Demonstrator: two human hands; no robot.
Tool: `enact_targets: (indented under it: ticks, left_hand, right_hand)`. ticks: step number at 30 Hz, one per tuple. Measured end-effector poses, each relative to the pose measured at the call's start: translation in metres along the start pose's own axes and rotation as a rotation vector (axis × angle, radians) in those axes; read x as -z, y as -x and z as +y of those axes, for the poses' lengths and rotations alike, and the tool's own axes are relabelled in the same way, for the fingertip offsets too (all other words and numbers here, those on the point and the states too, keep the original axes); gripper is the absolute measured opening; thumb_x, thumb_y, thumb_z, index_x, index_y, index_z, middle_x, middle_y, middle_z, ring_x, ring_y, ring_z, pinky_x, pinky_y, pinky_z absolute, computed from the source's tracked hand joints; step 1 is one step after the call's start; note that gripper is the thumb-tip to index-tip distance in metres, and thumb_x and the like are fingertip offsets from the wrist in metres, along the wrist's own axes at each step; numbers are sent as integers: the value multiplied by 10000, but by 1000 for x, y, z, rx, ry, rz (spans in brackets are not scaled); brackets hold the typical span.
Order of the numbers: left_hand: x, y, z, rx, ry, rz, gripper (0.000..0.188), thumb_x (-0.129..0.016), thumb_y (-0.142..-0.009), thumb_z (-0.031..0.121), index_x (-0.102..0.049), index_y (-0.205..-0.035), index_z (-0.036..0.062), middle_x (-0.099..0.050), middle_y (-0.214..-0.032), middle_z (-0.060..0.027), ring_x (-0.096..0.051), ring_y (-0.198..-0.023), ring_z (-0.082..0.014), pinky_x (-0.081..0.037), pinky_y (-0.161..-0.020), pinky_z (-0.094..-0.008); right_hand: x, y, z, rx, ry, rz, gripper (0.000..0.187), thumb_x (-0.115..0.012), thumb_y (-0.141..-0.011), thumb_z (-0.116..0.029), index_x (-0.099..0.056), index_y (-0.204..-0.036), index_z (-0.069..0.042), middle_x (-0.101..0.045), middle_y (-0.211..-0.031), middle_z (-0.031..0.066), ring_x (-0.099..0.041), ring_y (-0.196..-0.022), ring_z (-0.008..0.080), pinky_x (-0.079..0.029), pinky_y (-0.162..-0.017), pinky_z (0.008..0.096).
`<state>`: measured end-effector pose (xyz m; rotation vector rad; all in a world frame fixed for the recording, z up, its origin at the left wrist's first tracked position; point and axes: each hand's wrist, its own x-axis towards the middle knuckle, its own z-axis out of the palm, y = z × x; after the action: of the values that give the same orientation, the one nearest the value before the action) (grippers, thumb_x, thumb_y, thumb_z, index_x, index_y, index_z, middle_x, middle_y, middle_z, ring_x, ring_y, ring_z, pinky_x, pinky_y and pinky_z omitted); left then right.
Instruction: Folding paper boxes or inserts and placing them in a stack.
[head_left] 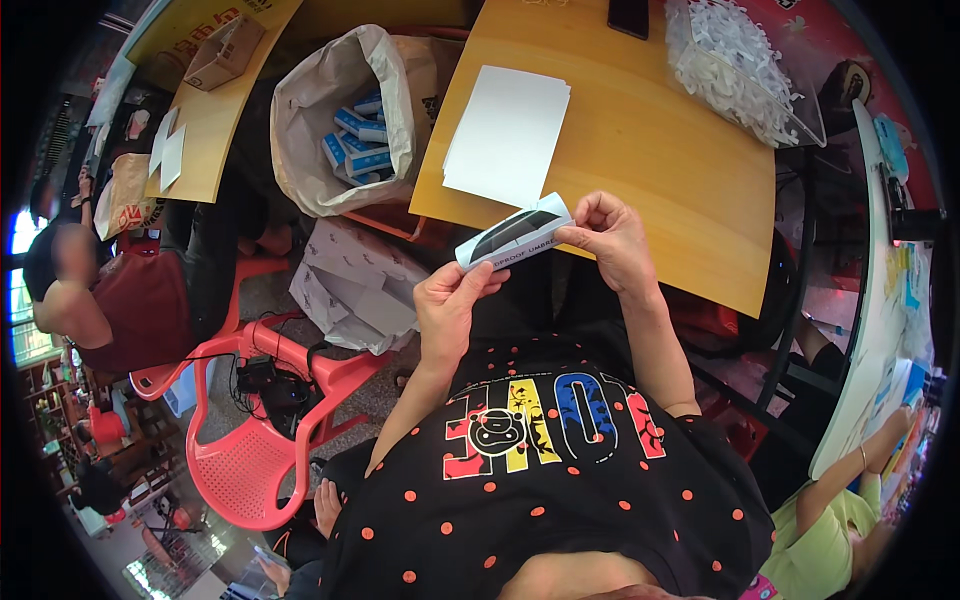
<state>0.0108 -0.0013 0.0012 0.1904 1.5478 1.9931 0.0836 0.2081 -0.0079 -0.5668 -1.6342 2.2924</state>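
My fingers (478, 280) on the left hand (448, 305) pinched the lower left end of a small flat box (517, 236), white with a dark shape printed on its face, while my right hand (612, 240) pinched its upper right end between thumb and fingertips. The box sat tilted between both hands, just off the near edge of the wooden tabletop (650, 150), held in the air above my lap. At twelve o'clock from the box lay a stack of white sheets (508, 130) on the tabletop. Farther out, at one o'clock, stood a clear bin of white plastic pieces (740, 70). At ten o'clock, off the tabletop, an open white sack (350, 120) held blue and white boxes. At eight o'clock stood a red plastic chair (260, 450), well apart from my hands.
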Motion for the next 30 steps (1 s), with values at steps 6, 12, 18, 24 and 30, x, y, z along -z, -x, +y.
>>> enact_targets:
  ticks: [6,12,18,24,30]
  left_hand:
    - [0,-1,-1,6,-19,-23,214,-593,-910,101,-638,-1031,-70,-678,-917,-141,-684,-828,-207,-548,-714,-264]
    - [4,-4,-5,61,43,-43,226,-567,-928,117,-614,-1050,-67,-669,-949,-155,-685,-838,-227,-563,-694,-272]
    - [9,-12,-5,239,378,-148,269,-518,-952,135,-554,-1146,-48,-631,-1061,-180,-676,-883,-262,-590,-653,-286]
    - [7,-16,-12,241,417,-196,278,-510,-956,136,-548,-1160,-48,-622,-1091,-180,-659,-942,-258,-586,-721,-300]
    - [8,-16,-16,203,335,-172,249,-512,-952,111,-582,-1124,-56,-639,-1058,-170,-666,-919,-242,-576,-772,-299]
  right_hand:
    - [3,1,2,-44,-40,-39,92,-733,-756,-16,-655,-799,6,-645,-765,37,-588,-705,90,-479,-687,221]
    - [5,-1,7,-69,-84,-49,81,-727,-761,-13,-653,-787,7,-648,-762,39,-588,-707,93,-479,-701,228]
    - [2,-3,7,-92,-106,-71,71,-720,-767,-11,-656,-795,1,-648,-769,35,-589,-720,95,-478,-715,228]
    - [10,-5,19,-92,-102,-69,62,-711,-778,-13,-654,-800,-9,-647,-778,31,-585,-722,85,-478,-706,227]
    - [8,-6,20,-102,-89,-66,66,-710,-783,-16,-653,-815,-10,-647,-774,29,-587,-709,82,-483,-695,223]
